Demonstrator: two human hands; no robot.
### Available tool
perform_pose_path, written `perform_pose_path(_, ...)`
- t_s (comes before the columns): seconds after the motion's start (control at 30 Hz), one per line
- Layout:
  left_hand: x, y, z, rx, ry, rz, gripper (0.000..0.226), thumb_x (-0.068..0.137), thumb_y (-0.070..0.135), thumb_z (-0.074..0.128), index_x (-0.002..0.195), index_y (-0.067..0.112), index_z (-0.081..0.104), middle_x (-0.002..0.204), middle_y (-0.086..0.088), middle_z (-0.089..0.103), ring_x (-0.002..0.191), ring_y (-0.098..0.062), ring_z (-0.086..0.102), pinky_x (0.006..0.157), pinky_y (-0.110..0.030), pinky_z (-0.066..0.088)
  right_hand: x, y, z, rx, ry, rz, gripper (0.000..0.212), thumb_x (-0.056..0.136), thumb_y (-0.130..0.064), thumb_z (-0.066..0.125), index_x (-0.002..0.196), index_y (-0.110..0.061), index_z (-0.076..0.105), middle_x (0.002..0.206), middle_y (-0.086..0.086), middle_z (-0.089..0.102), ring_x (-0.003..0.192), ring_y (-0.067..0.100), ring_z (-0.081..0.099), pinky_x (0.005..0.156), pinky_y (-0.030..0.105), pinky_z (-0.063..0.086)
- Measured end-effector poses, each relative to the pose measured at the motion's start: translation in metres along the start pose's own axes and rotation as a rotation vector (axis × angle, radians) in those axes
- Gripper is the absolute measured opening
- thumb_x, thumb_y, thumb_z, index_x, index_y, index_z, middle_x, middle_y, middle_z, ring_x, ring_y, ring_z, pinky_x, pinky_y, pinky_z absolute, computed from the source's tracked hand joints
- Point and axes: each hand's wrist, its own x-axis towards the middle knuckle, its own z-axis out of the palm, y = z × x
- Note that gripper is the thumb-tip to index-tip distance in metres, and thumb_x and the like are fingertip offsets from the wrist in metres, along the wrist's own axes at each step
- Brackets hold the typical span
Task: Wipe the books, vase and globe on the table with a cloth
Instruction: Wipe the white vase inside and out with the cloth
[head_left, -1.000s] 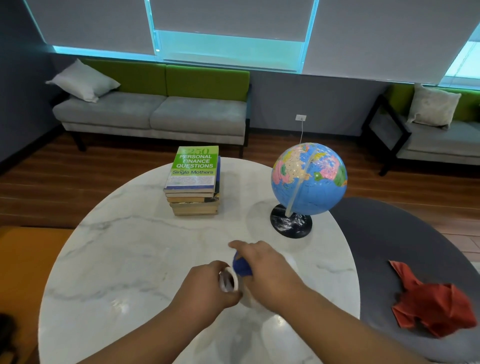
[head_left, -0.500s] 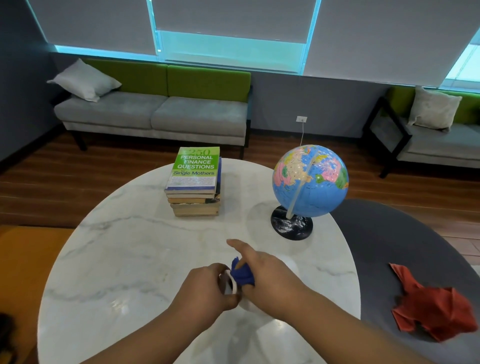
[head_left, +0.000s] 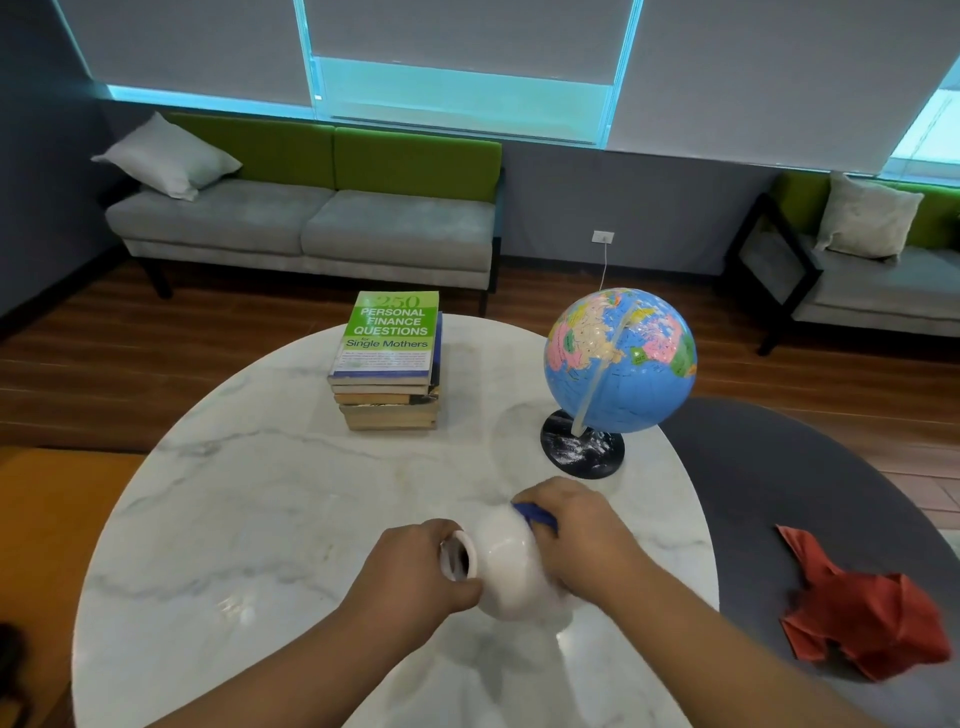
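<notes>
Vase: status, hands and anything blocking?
Left hand grips vase neck, vase tipped sideways. Right hand holds blue cloth on its body. Books, globe behind, apart; nothing blocking.

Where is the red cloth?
In the head view the red cloth lies crumpled on the dark grey table at the lower right, beside the white marble table where the globe stands.

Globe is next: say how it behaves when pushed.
The globe likely spins: it hangs on a tilted arc. It looks top-heavy over its small base, so a hard push may tip or slide it on the smooth table.
</notes>
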Motion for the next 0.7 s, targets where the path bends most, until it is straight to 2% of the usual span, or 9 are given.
perform_pose_path(0.07,-0.001,-0.001,0.002,-0.003,-0.007,0.012,0.023,0.065,0.030,0.074,0.086,0.028,0.065,0.069,0.008,0.062,0.061,-0.005,0.056,0.057,-0.014,0.043,-0.010,-0.020,0.008,0.006,-0.074,-0.214,0.040,0.077,-0.020,0.045,0.108,-0.019,0.069,0.108,0.000,0.063,0.105,0.017,0.051,0.094,0.025,0.042)
perform_pose_path(0.13,-0.002,-0.001,0.002,0.000,-0.009,0.020,0.021,0.066,0.029,0.074,0.085,0.027,0.065,0.067,0.007,0.061,0.060,-0.004,0.055,0.058,-0.015,0.043,-0.015,-0.023,0.011,0.005,-0.138,-0.304,0.039,0.076,-0.022,0.045,0.107,-0.019,0.070,0.106,-0.001,0.064,0.104,0.015,0.051,0.092,0.022,0.041)
perform_pose_path(0.23,-0.003,-0.002,0.003,0.006,0.004,0.028,0.020,0.065,0.031,0.073,0.082,0.031,0.062,0.062,0.009,0.058,0.055,-0.003,0.051,0.055,-0.012,0.040,-0.008,-0.001,0.001,0.136,-0.004,-0.097,0.030,0.082,-0.013,0.055,0.106,-0.023,0.071,0.109,-0.005,0.064,0.105,0.012,0.055,0.094,0.019,0.042)
perform_pose_path(0.33,-0.004,-0.002,0.003,0.012,-0.004,0.031,0.021,0.065,0.031,0.073,0.081,0.033,0.060,0.064,0.011,0.057,0.056,-0.003,0.051,0.055,-0.011,0.039,-0.003,0.010,-0.004,0.164,0.048,0.120,0.028,0.088,-0.010,0.054,0.108,-0.023,0.069,0.111,-0.004,0.061,0.105,0.012,0.056,0.089,0.014,0.039)
perform_pose_path(0.4,-0.003,-0.003,0.003,0.009,-0.002,0.030,0.022,0.065,0.029,0.074,0.084,0.030,0.063,0.064,0.010,0.058,0.057,-0.004,0.051,0.055,-0.011,0.039,-0.003,-0.002,0.004,0.091,0.038,0.021,0.028,0.087,-0.010,0.053,0.108,-0.020,0.068,0.111,-0.002,0.060,0.106,0.015,0.054,0.092,0.019,0.040)
perform_pose_path(0.47,-0.002,-0.004,0.003,-0.011,-0.001,0.029,0.021,0.066,0.027,0.074,0.085,0.027,0.066,0.065,0.009,0.060,0.057,-0.004,0.052,0.055,-0.011,0.041,-0.010,-0.020,0.014,0.011,-0.038,-0.186,0.030,0.085,-0.015,0.049,0.107,-0.019,0.068,0.110,-0.002,0.061,0.106,0.016,0.050,0.092,0.024,0.041)
perform_pose_path(0.53,-0.001,-0.005,0.004,-0.018,-0.001,0.036,0.018,0.066,0.028,0.073,0.083,0.026,0.066,0.066,0.007,0.062,0.057,-0.003,0.054,0.057,-0.013,0.043,-0.017,-0.024,0.019,-0.010,-0.096,-0.279,0.034,0.081,-0.021,0.046,0.107,-0.020,0.069,0.109,-0.004,0.062,0.105,0.014,0.049,0.092,0.023,0.041)
perform_pose_path(0.6,-0.002,-0.006,0.003,-0.014,0.007,0.030,0.022,0.065,0.029,0.074,0.085,0.028,0.066,0.068,0.006,0.064,0.059,-0.004,0.055,0.058,-0.015,0.044,-0.016,-0.012,0.017,0.115,-0.053,-0.209,0.033,0.078,-0.017,0.052,0.106,-0.022,0.069,0.108,-0.006,0.063,0.105,0.010,0.052,0.093,0.013,0.038)
perform_pose_path(0.7,-0.002,-0.009,0.002,-0.001,0.011,0.001,0.023,0.063,0.032,0.074,0.085,0.029,0.065,0.070,0.005,0.064,0.058,-0.007,0.054,0.056,-0.017,0.044,-0.009,0.010,0.008,0.280,0.085,0.107,0.029,0.087,-0.011,0.054,0.106,-0.025,0.069,0.107,-0.011,0.059,0.103,0.010,0.056,0.079,0.002,0.036)
